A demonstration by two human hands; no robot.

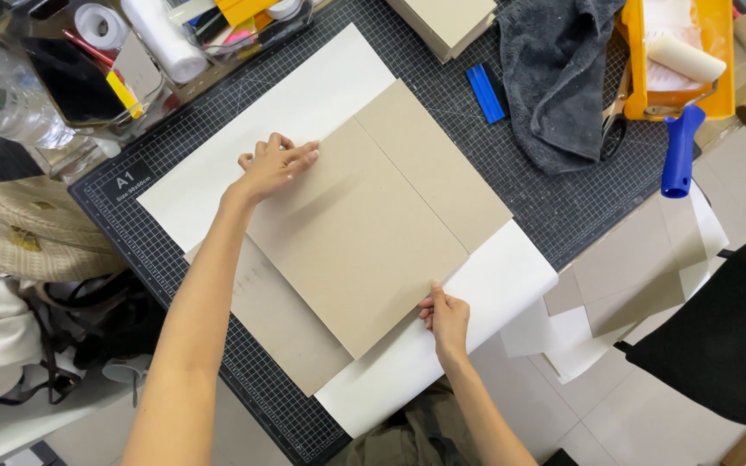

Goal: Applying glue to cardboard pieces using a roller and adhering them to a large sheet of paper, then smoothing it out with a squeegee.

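A large grey-brown cardboard panel (360,237) lies tilted on a big white paper sheet (304,103) spread over a dark gridded cutting mat (563,207). A narrower cardboard strip (433,160) abuts its far edge, and another cardboard piece (282,324) shows beneath its near-left side. My left hand (274,166) rests fingers spread on the panel's upper left corner. My right hand (445,315) pinches the panel's lower right edge, thumb on top.
A dark grey cloth (559,73), a blue flat tool (485,93), scissors (615,125) and an orange paint tray (718,60) with a blue-handled roller (679,147) lie at the back right. Bottles, tape and tools crowd the back left. Cardboard offcuts (628,276) lie on the floor.
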